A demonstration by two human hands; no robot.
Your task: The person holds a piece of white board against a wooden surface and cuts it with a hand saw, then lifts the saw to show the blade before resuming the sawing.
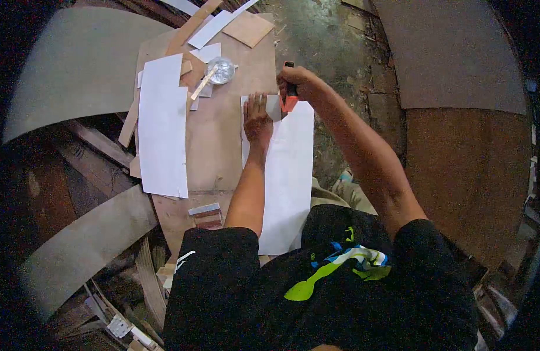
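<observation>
My left hand [258, 126] lies flat on a long white sheet [287, 175], fingers stretched out toward its far end. A thin dark line crosses this sheet just below the hand. My right hand [302, 85] is closed around a tool with a black and orange handle [289, 104], held upright at the sheet's far right part. The tool's lower end comes down close over the white surface, beside my left fingertips. Its working end is too small and dark to make out. Under the sheet is a brown board [214, 134] that serves as the work surface.
A second white panel [163, 128] lies along the board's left side. Behind it are a clear round tub [220, 71] with a stick across it and several offcuts [249, 28]. A small striped block [206, 215] sits near my left forearm. Large brown sheets [463, 175] stand at right.
</observation>
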